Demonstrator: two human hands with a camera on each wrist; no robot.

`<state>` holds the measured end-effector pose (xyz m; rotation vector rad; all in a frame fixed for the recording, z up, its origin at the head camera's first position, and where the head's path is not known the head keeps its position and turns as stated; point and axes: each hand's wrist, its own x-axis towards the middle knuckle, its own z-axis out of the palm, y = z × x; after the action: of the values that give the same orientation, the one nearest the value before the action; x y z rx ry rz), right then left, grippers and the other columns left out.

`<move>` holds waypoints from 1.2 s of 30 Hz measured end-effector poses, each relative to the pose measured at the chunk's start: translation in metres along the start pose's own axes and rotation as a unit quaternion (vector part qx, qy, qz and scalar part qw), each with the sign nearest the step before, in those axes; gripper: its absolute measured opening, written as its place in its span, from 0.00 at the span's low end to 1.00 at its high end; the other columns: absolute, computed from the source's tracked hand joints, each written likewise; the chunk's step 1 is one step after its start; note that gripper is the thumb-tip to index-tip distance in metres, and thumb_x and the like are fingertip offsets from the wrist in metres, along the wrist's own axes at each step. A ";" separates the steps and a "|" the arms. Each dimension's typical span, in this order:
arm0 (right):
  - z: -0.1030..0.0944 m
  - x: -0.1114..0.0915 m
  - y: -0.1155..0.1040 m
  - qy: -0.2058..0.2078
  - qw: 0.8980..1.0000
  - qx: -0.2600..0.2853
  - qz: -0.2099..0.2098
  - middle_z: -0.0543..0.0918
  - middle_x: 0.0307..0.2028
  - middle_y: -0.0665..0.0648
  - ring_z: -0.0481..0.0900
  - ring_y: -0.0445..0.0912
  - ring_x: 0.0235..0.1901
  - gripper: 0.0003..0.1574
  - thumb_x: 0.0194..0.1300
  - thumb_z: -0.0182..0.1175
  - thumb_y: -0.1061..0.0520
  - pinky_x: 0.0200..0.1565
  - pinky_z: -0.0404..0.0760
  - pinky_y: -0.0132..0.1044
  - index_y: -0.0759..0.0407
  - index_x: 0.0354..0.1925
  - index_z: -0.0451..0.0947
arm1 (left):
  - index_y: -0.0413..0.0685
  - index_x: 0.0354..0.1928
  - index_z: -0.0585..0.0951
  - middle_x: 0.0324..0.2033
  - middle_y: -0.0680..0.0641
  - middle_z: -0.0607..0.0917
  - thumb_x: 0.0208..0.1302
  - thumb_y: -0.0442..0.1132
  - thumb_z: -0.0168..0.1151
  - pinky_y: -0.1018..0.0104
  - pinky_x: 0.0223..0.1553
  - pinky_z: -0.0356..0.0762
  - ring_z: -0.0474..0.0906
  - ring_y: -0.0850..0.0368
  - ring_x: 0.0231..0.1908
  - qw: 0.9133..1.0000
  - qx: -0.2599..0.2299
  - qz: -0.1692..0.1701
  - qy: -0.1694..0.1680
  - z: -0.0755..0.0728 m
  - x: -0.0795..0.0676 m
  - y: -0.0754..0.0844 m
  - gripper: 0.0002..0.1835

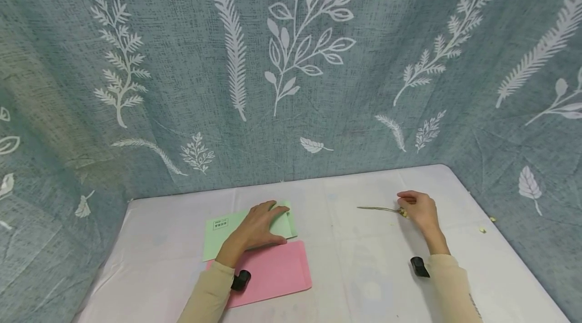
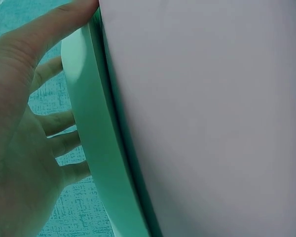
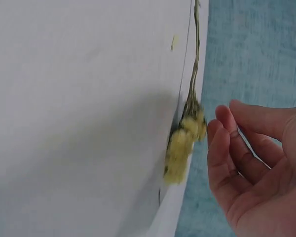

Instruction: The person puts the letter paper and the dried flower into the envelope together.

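Observation:
A green envelope (image 1: 227, 232) with a small printed box lies at the left of the table. My left hand (image 1: 260, 224) spans its right part, with thumb at the near edge and fingers toward the far edge. Seen from the left wrist, the green envelope (image 2: 96, 113) bows between thumb and fingers. Over on the right is a dried flower with a thin stem (image 1: 377, 208) pointing left. My right hand (image 1: 420, 209) is beside its yellow head (image 1: 402, 212). In the right wrist view, loosely bent fingers (image 3: 219, 153) stand close to the yellow head (image 3: 180, 153), with nothing between them and the thumb.
A pink envelope (image 1: 273, 272) lies in front of the green one, partly beneath my left forearm. Yellow crumbs (image 1: 483, 230) are scattered near the right edge of the white-covered table (image 1: 345, 262). A leaf-patterned cloth (image 1: 291, 136) hangs behind.

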<state>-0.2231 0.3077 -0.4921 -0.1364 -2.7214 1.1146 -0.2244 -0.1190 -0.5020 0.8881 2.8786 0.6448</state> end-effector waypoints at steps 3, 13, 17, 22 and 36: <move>-0.005 -0.002 0.006 0.009 1.000 -0.008 0.005 0.85 0.39 0.70 0.83 0.63 0.42 0.15 0.66 0.58 0.63 0.45 0.79 0.54 0.74 0.47 0.82 | 0.52 0.66 0.74 0.64 0.32 0.69 0.48 0.56 0.77 0.37 0.63 0.61 0.65 0.35 0.65 1.000 -0.001 -0.001 -0.002 0.000 0.000 0.000 0.42; -0.012 -0.004 0.029 0.012 0.999 -0.024 0.030 0.86 0.38 0.69 0.84 0.59 0.39 0.17 0.64 0.60 0.62 0.42 0.80 0.47 0.74 0.46 0.81 | 0.52 0.66 0.73 0.64 0.32 0.69 0.48 0.56 0.76 0.37 0.64 0.60 0.64 0.34 0.65 1.000 -0.002 -0.004 -0.004 0.001 -0.001 -0.002 0.42; -0.018 -0.011 0.021 -0.010 0.999 -0.028 0.046 0.85 0.40 0.71 0.81 0.65 0.42 0.19 0.65 0.60 0.61 0.42 0.79 0.51 0.76 0.48 0.79 | 0.52 0.66 0.73 0.64 0.32 0.69 0.48 0.56 0.76 0.37 0.64 0.60 0.64 0.34 0.65 1.000 -0.003 -0.008 -0.006 0.001 0.000 -0.001 0.42; -0.019 -0.014 0.024 -0.025 0.997 -0.020 0.071 0.84 0.40 0.70 0.81 0.62 0.41 0.22 0.65 0.62 0.59 0.35 0.78 0.40 0.76 0.50 0.79 | 0.52 0.66 0.74 0.64 0.33 0.69 0.47 0.56 0.77 0.37 0.63 0.60 0.64 0.34 0.65 1.000 -0.006 -0.008 -0.003 0.002 -0.001 -0.001 0.42; -0.019 -0.011 0.032 -0.068 0.995 -0.002 0.069 0.82 0.43 0.71 0.78 0.57 0.41 0.23 0.59 0.67 0.64 0.37 0.74 0.37 0.75 0.51 0.78 | 0.52 0.66 0.73 0.64 0.32 0.69 0.48 0.56 0.76 0.37 0.64 0.59 0.64 0.34 0.65 1.000 -0.009 -0.007 -0.004 0.001 0.000 0.000 0.42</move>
<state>-0.2075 0.3416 -0.5029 -0.2611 -2.8733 1.1949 -0.2248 -0.1188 -0.5027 0.8647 2.8659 0.6622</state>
